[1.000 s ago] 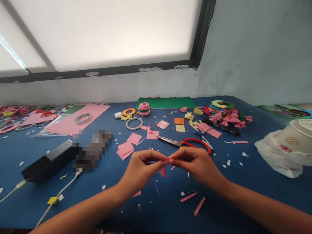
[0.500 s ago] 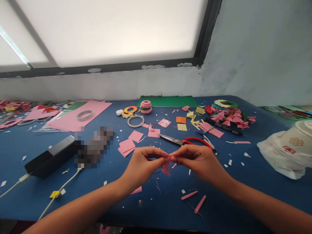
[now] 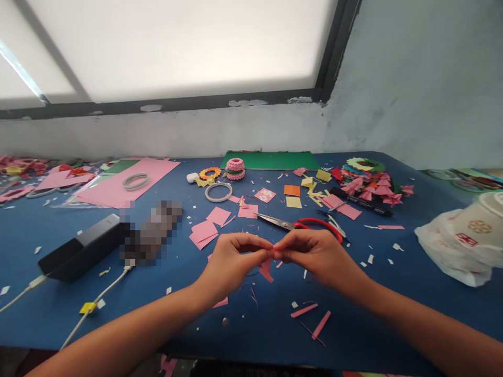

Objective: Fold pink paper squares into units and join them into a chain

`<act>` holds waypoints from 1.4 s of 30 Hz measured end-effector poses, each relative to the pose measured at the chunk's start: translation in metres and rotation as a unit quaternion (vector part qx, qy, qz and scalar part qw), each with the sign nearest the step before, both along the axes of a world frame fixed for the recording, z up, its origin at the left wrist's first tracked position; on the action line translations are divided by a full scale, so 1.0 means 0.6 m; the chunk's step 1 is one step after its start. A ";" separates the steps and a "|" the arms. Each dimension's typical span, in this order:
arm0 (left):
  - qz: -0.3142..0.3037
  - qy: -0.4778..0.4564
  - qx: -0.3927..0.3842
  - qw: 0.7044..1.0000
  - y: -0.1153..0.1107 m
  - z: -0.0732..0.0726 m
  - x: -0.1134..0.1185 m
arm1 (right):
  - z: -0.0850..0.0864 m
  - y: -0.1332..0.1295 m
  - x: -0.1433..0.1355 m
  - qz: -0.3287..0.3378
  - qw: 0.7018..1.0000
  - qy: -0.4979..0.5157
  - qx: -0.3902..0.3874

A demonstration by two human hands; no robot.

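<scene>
My left hand (image 3: 231, 264) and my right hand (image 3: 320, 256) meet fingertip to fingertip above the blue table. Both pinch a small piece of pink paper (image 3: 266, 270), whose pointed end hangs below the fingers. Its upper part is hidden between my thumbs and forefingers. Just beyond the hands lie scissors (image 3: 286, 224) with red handles, their blades pointing left. Pink paper squares (image 3: 203, 233) are spread past my left hand, with another pink square (image 3: 248, 211) near the scissor tips. Thin pink strips (image 3: 321, 325) lie nearer me.
A black box (image 3: 84, 248) and white cable (image 3: 100, 297) are at left. Tape rings (image 3: 218, 192), an orange square (image 3: 292, 190), a black marker (image 3: 367, 204) and a pile of folded paper (image 3: 371, 183) lie farther back. A cup in a white bag (image 3: 456, 246) stands right.
My fingertips have closed in tighter over the pink paper, and less of it shows between them. The view has shifted slightly.
</scene>
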State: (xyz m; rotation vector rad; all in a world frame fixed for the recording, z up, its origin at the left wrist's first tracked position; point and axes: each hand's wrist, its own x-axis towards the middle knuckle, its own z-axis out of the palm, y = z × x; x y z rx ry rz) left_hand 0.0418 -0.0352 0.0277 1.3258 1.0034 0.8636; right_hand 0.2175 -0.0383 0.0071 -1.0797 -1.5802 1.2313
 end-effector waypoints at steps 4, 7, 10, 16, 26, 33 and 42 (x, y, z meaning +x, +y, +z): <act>0.016 -0.019 0.002 1.000 0.001 0.003 -0.002 | 0.007 0.002 0.000 -0.013 0.998 0.038 -0.046; 0.018 -0.039 0.001 0.999 -0.001 0.007 -0.006 | 0.015 0.001 0.007 -0.020 0.997 0.032 -0.062; 0.017 -0.044 0.008 0.999 -0.003 0.009 -0.008 | 0.021 -0.003 0.011 -0.011 0.999 -0.026 -0.039; -0.004 -0.037 0.031 0.999 -0.008 0.009 -0.003 | 0.024 -0.008 0.005 0.003 0.999 -0.013 -0.042; 0.001 -0.068 0.084 0.994 -0.011 0.009 -0.008 | 0.031 -0.016 0.012 0.008 0.999 -0.001 -0.031; 0.008 -0.054 0.098 0.994 -0.012 0.006 -0.007 | 0.025 -0.016 0.009 0.003 0.999 -0.001 -0.040; -0.088 0.074 0.550 0.827 -0.021 0.011 -0.031 | 0.022 -0.029 0.017 0.054 0.926 -0.111 0.356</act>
